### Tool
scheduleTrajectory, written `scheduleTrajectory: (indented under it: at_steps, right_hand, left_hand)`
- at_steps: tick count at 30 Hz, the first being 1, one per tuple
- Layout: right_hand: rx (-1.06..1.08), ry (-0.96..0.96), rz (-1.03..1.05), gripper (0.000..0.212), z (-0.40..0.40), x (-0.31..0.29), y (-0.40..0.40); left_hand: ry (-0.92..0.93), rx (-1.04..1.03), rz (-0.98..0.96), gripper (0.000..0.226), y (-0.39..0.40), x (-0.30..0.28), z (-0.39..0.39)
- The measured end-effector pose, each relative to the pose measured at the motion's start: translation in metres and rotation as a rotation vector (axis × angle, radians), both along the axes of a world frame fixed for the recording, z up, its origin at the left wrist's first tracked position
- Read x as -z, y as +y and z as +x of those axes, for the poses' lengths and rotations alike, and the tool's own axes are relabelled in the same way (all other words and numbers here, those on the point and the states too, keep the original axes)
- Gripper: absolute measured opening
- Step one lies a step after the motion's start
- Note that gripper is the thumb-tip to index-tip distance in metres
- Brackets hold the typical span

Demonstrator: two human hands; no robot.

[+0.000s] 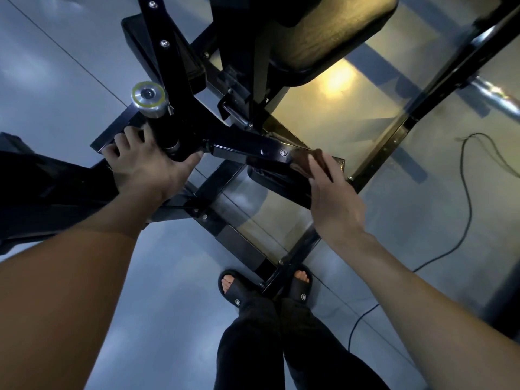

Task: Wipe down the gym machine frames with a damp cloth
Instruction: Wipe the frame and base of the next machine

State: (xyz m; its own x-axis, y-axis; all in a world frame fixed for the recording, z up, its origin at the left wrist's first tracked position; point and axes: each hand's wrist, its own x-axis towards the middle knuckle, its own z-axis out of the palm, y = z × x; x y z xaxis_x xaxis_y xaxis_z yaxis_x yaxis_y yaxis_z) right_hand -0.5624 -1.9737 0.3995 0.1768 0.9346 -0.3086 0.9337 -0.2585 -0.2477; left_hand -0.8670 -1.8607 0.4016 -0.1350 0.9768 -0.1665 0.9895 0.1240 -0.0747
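1. Cloth [312, 161]: a dark brown, blurred piece lies on the black frame bar [242, 149], near frame centre, at 3 o'clock of the bar's bolt.
2. Right hand [334, 201]: the fingers [323, 167] lie extended along the cloth, pressing it against the bar; the hand is flat, not clenched. Motion blur hides the fingertips.
3. Left hand [143, 167]: positioned at 9 o'clock of the cloth, well apart from it. Its fingers curl over the frame junction and the thumb wraps toward the black cylindrical post [166, 133]; the hand grasps the frame there.
4. Knob [149, 98]: a silver round part with a yellow ring stands just above the left hand, at 12 o'clock of it.
5. Pad [323, 32]: a dark upholstered pad sits at 12 o'clock of the cloth, above the frame.
6. Floor [56, 94]: grey and glossy, with a yellow light reflection at 1 o'clock of the cloth.
7. Cable [467, 198]: a black cable runs across the floor at 3 o'clock.
8. Feet: two black sandals [233, 288] stand at 6 o'clock, either side of a lower frame rail; dark trousers [253, 342] below.
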Motion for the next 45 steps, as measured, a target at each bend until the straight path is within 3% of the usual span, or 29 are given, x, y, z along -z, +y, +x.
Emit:
scheduleTrajectory:
  at_steps: [4,7,9,15,20,22,26,30,35,37,39,41,43,45]
  right_hand:
    - [0.171,-0.007,0.069,0.05,0.003,-0.003,0.016]
    - [0.021,0.055,0.102,0.049,-0.015,-0.001,0.022]
    - [-0.063,-0.031,0.04,0.054,-0.005,0.001,0.012]
    - [0.163,0.025,0.072,0.049,0.005,-0.002,0.017]
    - [-0.032,-0.006,-0.016,0.058,-0.007,-0.001,0.003]
    - [-0.013,-0.025,-0.056,0.058,0.011,-0.002,-0.006]
    - [0.206,0.077,0.072,0.05,0.001,-0.008,0.018]
    - [0.016,0.17,0.196,0.049,-0.042,-0.002,0.03]
    - [-0.059,-0.076,-0.079,0.064,0.004,0.008,0.003]
    - [-0.033,-0.13,-0.074,0.063,0.012,0.008,0.005]
    - [-0.017,-0.09,-0.003,0.058,-0.009,0.003,0.017]
    - [0.072,0.077,0.138,0.053,-0.04,0.001,0.03]
    - [0.021,0.173,0.188,0.057,-0.062,0.0,0.038]
    - [-0.086,0.148,0.154,0.063,-0.06,0.001,0.032]
  left_hand:
    - [-0.016,-0.007,0.011,0.114,-0.001,-0.002,0.0]
    - [-0.024,-0.023,-0.001,0.115,0.001,-0.003,0.0]
    - [-0.025,-0.023,-0.009,0.113,0.002,-0.004,0.001]
    - [-0.023,-0.022,-0.014,0.108,0.001,-0.005,0.002]
    - [-0.061,-0.039,-0.009,0.112,0.002,-0.006,0.003]
    - [-0.061,-0.041,-0.005,0.112,0.003,-0.006,0.003]
    - [-0.01,-0.06,-0.042,0.119,0.005,-0.005,0.004]
    - [-0.011,-0.046,-0.003,0.114,0.004,-0.002,0.002]
    - [-0.043,-0.034,0.013,0.099,0.002,0.0,0.003]
    - [-0.053,-0.039,0.012,0.099,0.001,0.001,0.001]
    - [-0.041,-0.039,0.003,0.1,0.002,0.002,0.001]
    - [-0.024,-0.04,-0.01,0.101,0.003,0.002,0.001]
    - [-0.006,-0.044,-0.014,0.102,0.005,0.002,0.0]
    - [-0.006,-0.048,-0.015,0.101,0.004,0.001,0.001]
